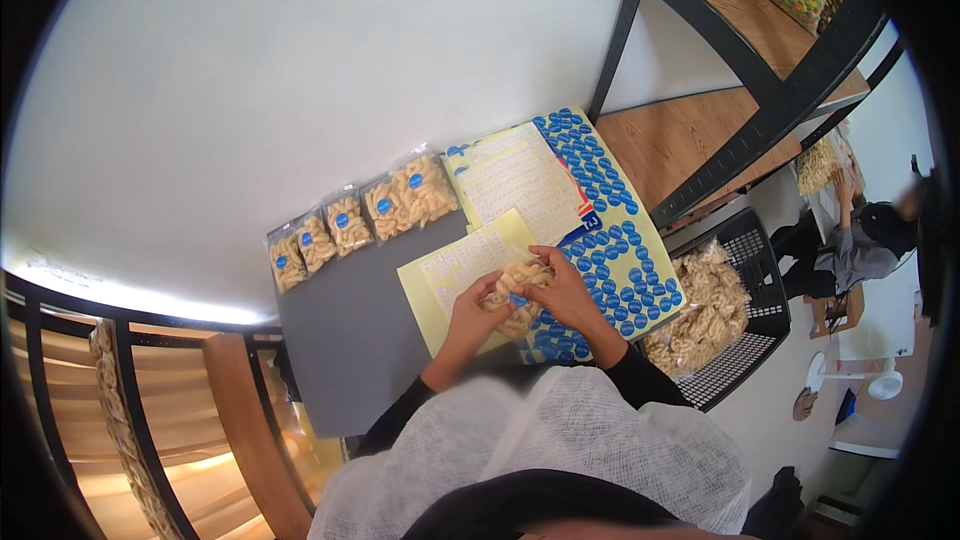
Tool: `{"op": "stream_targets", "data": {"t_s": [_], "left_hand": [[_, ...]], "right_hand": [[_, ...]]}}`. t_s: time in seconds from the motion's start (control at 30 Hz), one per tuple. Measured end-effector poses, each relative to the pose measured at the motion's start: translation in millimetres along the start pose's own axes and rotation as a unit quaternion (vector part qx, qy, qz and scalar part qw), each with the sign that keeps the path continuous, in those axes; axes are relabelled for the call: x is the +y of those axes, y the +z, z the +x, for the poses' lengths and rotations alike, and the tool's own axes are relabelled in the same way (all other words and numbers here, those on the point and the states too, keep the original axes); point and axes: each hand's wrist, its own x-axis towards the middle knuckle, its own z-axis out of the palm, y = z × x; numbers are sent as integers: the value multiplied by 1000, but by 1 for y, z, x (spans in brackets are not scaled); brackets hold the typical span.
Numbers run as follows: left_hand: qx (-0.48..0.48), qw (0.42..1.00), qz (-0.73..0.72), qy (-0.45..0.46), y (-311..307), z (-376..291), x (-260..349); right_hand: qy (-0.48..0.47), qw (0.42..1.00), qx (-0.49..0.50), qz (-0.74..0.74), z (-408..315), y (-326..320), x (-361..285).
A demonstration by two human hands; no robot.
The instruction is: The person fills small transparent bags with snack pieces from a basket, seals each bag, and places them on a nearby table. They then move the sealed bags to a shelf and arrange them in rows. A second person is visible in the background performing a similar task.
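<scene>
Between my two hands is a clear bag of pale, twisted snack pieces point(504, 286), with a blue round sticker point(517, 300) on its face. My left hand point(474, 313) grips the bag's left side. My right hand point(564, 289) holds its right side, the thumb close to the sticker. Under the bag lie a yellow sheet of small white labels point(461, 259) and a large yellow sheet of blue round stickers point(626, 270). More white label sheets point(506, 180) are stacked behind. Along the wall stand several filled bags point(346, 225), each with a blue sticker.
The grey table point(360, 337) meets a white wall. To the right, a black plastic basket point(761, 300) holds many filled bags point(697, 307). A black-framed shelf with wooden boards point(675, 142) rises at the upper right. Farther right, a seated person point(862, 240) handles a bag point(819, 165).
</scene>
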Motion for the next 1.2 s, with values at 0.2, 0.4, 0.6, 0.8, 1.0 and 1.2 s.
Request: {"op": "stream_targets", "data": {"t_s": [0.2, 0.4, 0.6, 0.8, 1.0, 1.2], "left_hand": [[-21, 996, -10, -85, 2, -2, 15], [-45, 996, 21, -80, 2, 0, 11], [-44, 995, 13, -90, 1, -1, -1], [-44, 995, 40, -84, -3, -1, -11], [0, 990, -128, -62, 1, 0, -18], [64, 983, -174, -19, 8, 6, -21]], "right_hand": [[-12, 1000, 1, -15, -3, 1, -1], [-17, 999, -1, -37, -3, 1, 0], [-3, 999, -9, -39, -2, 3, 3], [-17, 998, -25, -50, 6, 1, 18], [-35, 993, 92, 68, 17, -2, 33], [32, 999, 6, 28, 0, 23, 21]]}}
